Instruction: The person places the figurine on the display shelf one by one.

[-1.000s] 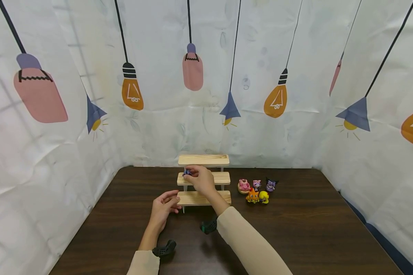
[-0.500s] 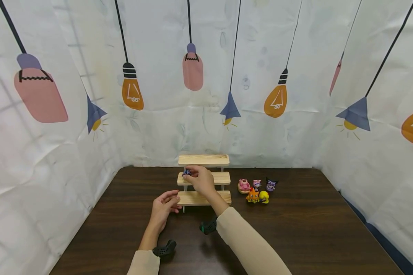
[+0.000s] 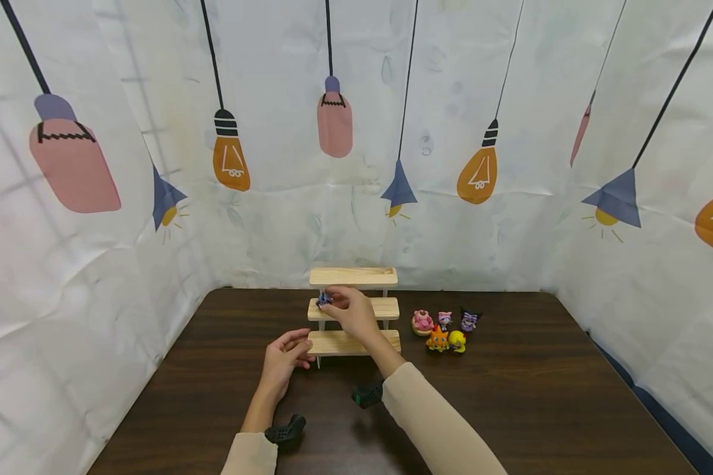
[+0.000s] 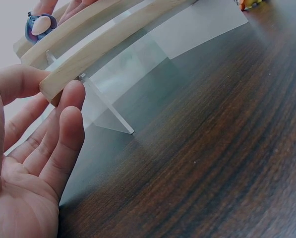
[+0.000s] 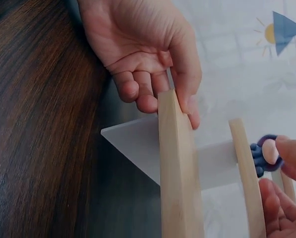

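Note:
A three-tier wooden shelf stand [image 3: 352, 343] with translucent side supports stands at the back of the table. My left hand [image 3: 282, 359] pinches the left end of its lowest board, thumb above and fingertips below [image 4: 72, 94]. On the left end of the middle board [image 3: 362, 309] is a small blue figurine [image 5: 269, 152] with long ears and a pale muzzle. My right hand [image 3: 353, 315] reaches over the lowest board, with thumb and forefinger at the figurine's sides. In the left wrist view the figurine [image 4: 39, 27] faces outward, fingertips right at its ears.
Right of the stand, several small figurines sit grouped: a pink one [image 3: 422, 322], a pink-and-purple one [image 3: 444, 319], a black-and-purple one [image 3: 469, 320], an orange one [image 3: 437, 339] and a yellow one [image 3: 457, 341]. A lamp-print curtain [image 3: 273, 231] hangs behind the dark table [image 3: 511, 409].
My right hand and forearm have shifted slightly right, and more of the blue figurine shows beyond the fingertips. My left hand keeps its hold on the board.

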Demonstrator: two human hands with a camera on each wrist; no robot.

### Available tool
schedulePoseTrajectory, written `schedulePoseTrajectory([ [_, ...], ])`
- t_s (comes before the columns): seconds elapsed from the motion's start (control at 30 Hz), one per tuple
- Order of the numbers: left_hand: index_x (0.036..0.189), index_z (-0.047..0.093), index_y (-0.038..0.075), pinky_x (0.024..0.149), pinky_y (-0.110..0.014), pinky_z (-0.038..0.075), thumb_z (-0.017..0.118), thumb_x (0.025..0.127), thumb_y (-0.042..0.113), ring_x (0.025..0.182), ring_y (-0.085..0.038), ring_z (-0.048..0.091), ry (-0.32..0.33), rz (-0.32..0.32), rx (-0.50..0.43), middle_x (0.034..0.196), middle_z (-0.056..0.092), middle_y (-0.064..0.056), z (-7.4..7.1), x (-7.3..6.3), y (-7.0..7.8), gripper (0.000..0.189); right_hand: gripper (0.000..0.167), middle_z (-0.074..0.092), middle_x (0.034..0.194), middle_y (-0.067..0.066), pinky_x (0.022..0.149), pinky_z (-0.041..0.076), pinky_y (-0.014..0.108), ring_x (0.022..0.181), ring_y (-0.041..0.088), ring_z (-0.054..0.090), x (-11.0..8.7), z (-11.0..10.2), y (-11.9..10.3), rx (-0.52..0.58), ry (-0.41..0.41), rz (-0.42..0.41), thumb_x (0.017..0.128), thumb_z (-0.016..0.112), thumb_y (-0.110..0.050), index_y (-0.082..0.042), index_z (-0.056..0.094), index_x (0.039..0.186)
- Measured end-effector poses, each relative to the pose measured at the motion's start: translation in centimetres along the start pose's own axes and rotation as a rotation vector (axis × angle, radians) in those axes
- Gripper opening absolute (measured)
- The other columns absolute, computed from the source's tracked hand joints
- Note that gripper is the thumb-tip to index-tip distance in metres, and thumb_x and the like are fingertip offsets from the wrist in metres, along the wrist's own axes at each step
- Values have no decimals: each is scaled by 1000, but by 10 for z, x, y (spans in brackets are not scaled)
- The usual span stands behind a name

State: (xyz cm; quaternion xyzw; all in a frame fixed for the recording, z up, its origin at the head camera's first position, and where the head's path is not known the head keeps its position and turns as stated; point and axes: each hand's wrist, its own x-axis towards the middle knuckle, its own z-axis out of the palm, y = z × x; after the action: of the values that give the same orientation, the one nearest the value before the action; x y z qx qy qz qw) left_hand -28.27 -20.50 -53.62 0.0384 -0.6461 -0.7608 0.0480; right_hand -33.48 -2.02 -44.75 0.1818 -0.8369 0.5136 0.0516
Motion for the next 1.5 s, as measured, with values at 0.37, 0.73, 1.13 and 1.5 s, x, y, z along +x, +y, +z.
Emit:
schedulePoseTrajectory([
  [0.37, 128, 63, -6, 56, -26, 58, 72, 94, 6, 65, -17, 71, 3, -6, 0, 92, 73, 0, 1, 1, -1, 37, 29, 72, 110, 7, 77, 58, 31, 92, 18, 68, -26, -31, 17, 88, -37, -59, 97, 73, -27, -14, 72, 122],
  [0.73, 128, 63, -7, 56, -27, 58, 71, 94, 4, 64, -17, 71, 18, -5, 12, 91, 73, 1, 0, 2, 0, 37, 23, 73, 108, 10, 74, 54, 22, 86, 11, 64, -69, -74, 38, 156, -100, -44, 98, 71, -21, -10, 73, 118],
  [1.13, 128, 63, -7, 56, -27, 58, 72, 94, 4, 63, -17, 71, 25, -3, 19, 91, 73, 1, 1, 1, -1, 37, 21, 73, 109, 15, 75, 59, 24, 88, 14, 70, -93, -135, 57, 160, 53, -75, 97, 72, -20, -9, 73, 115],
  [1.5, 129, 63, -6, 58, -27, 59, 77, 91, 7, 66, -17, 72, 6, 15, 38, 95, 72, -2, 1, 1, -1, 42, 27, 70, 115, 19, 81, 61, 32, 94, 20, 68, -96, -174, 79, 159, 148, 39, 99, 69, -27, -6, 71, 118],
])
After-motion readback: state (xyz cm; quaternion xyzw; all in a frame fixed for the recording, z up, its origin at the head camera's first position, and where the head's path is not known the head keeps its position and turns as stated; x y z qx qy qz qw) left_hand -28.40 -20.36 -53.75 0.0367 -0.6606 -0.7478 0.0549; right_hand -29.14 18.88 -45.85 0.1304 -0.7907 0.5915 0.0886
